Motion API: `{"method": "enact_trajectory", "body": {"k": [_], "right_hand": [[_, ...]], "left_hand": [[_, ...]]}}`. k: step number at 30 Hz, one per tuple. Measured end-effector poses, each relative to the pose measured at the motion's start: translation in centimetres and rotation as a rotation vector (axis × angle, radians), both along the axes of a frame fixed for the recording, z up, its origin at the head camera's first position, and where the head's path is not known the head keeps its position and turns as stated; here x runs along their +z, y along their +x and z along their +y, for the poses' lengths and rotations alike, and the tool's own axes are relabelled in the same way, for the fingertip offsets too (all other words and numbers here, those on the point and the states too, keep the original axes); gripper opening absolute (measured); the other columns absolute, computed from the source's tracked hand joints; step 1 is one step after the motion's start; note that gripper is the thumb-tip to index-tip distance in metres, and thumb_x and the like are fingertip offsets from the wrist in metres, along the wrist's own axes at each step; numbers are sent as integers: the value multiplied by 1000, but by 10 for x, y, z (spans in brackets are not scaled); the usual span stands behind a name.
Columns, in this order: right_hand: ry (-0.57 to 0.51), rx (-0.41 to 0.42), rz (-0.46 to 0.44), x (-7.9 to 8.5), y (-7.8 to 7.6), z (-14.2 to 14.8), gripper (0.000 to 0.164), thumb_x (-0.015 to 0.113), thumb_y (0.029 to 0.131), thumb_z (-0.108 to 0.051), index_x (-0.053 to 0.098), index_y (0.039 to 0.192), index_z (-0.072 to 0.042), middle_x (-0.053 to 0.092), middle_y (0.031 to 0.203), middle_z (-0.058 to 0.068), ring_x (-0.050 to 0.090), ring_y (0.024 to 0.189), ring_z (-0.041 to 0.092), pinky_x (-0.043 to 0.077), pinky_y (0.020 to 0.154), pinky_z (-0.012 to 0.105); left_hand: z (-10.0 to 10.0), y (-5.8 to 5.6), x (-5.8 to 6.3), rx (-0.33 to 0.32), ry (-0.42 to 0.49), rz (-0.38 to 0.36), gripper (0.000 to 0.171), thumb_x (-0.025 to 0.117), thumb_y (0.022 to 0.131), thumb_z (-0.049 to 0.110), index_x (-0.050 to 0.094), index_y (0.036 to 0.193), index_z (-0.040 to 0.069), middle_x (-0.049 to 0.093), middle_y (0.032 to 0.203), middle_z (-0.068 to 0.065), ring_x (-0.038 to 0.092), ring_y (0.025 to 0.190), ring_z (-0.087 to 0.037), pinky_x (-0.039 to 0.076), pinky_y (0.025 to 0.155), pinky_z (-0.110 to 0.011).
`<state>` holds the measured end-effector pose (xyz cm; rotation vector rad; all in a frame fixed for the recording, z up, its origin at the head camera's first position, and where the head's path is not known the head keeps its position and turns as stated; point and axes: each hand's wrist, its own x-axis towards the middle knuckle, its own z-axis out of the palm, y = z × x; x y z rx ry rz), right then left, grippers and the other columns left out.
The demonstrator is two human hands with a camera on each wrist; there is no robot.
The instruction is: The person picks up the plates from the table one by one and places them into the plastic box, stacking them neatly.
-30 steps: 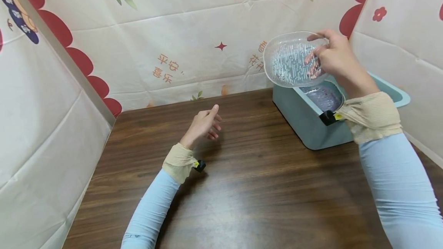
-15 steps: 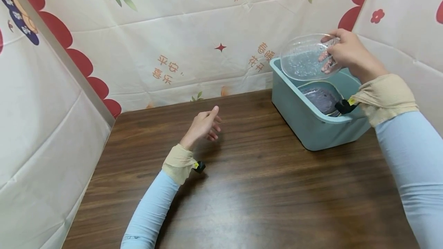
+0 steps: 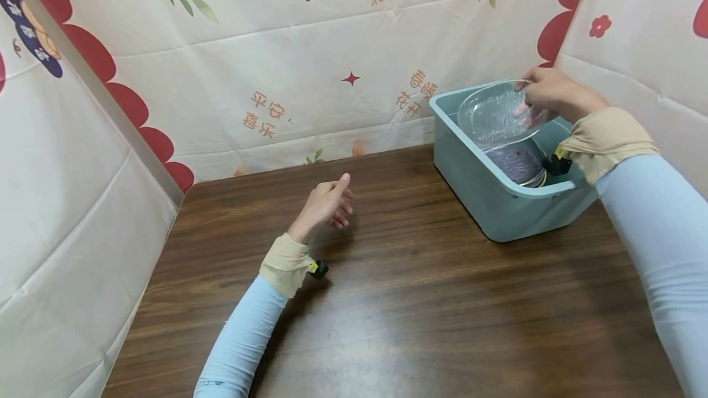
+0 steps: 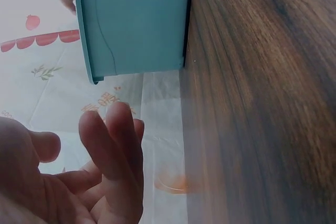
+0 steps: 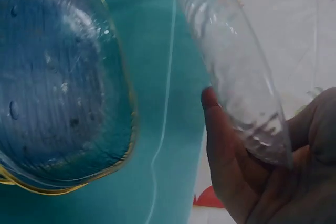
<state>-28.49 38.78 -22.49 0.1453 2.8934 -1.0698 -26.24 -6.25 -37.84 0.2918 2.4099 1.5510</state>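
In my right hand [image 3: 558, 96] I hold a clear textured plastic plate [image 3: 492, 117] by its edge, tilted over the opening of a blue-green bin [image 3: 470, 180]. The right wrist view shows the thumb on one side of the plate [image 5: 233, 72] and fingers on the other. Inside the bin lies another clear dish [image 3: 517, 161], which has a yellowish rim in the right wrist view. My left hand [image 3: 325, 204] hovers over the table left of the bin, thumb up, fingers relaxed, holding nothing.
The brown wood-grain table [image 3: 387, 300] stretches in front of the bin. A white printed cloth [image 3: 310, 66] hangs close behind the table, and cloth walls stand at both sides. The bin sits near the back right corner.
My right hand has moved the plate rightward from beyond the bin's left rim, then lowered it into the bin's opening. The left hand stays nearly still.
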Motion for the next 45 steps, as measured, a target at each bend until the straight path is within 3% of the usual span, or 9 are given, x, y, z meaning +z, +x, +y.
{"method": "enact_trajectory", "body": {"k": [7, 14, 18, 22, 28, 34, 41, 45], "right_hand": [[13, 62, -183, -14, -6, 2, 44, 32, 100, -1, 28, 141, 16, 71, 68, -2, 72, 57, 13, 62, 54, 31], [-35, 139, -349, -27, -8, 4, 31, 30, 109, -10, 31, 129, 14, 73, 76, 9, 77, 66, 21, 67, 64, 37], [-96, 147, -404, -27, -10, 6, 24, 29, 106, -4, 29, 125, 10, 72, 78, 12, 77, 69, 23, 68, 68, 40], [-91, 154, -437, -28, -12, 8, 25, 29, 104, -2, 29, 125, 12, 74, 78, 11, 77, 70, 22, 68, 69, 39], [24, 154, -365, -31, -9, 8, 26, 36, 107, -11, 37, 120, 11, 74, 78, 8, 77, 70, 19, 67, 66, 37], [68, 126, -259, -31, -10, 8, 22, 48, 102, -9, 49, 113, 11, 66, 77, 9, 71, 65, 16, 64, 60, 34], [178, 115, -147, -32, -11, 8, 25, 59, 98, -13, 62, 104, 10, 63, 76, 8, 62, 63, 16, 58, 55, 30], [195, 90, -122, -34, -9, 9, 31, 63, 96, -16, 65, 108, 13, 60, 79, 12, 60, 64, 19, 58, 56, 31]], "left_hand": [[0, 0, 0, -5, -2, -6, 75, 37, 105, 66, 67, 124, 0, 71, 89, -16, 71, 60, -30, 66, 69, -55], [1, 1, 1, -9, -3, -13, 74, 37, 106, 64, 66, 125, -1, 71, 90, -17, 69, 56, -25, 66, 67, -54], [1, 1, 1, -3, -1, -11, 72, 38, 106, 62, 67, 125, -2, 71, 89, -18, 69, 55, -26, 66, 66, -53], [1, 1, 2, -3, -2, -15, 73, 39, 106, 63, 66, 125, -1, 71, 88, -17, 69, 56, -26, 66, 66, -53], [2, 2, 1, -4, 2, -18, 72, 40, 105, 63, 67, 125, -1, 71, 88, -16, 69, 55, -25, 66, 67, -54], [1, 1, 0, -11, 9, -19, 71, 42, 105, 62, 66, 126, -1, 72, 89, -17, 67, 54, -22, 66, 68, -55], [0, 1, -1, -18, -1, -26, 71, 43, 105, 63, 65, 127, -1, 73, 92, -20, 68, 56, -24, 66, 64, -47], [0, 1, -1, -22, -8, -34, 70, 43, 105, 63, 65, 128, 0, 73, 94, -21, 69, 57, -25, 66, 62, -44]]}}
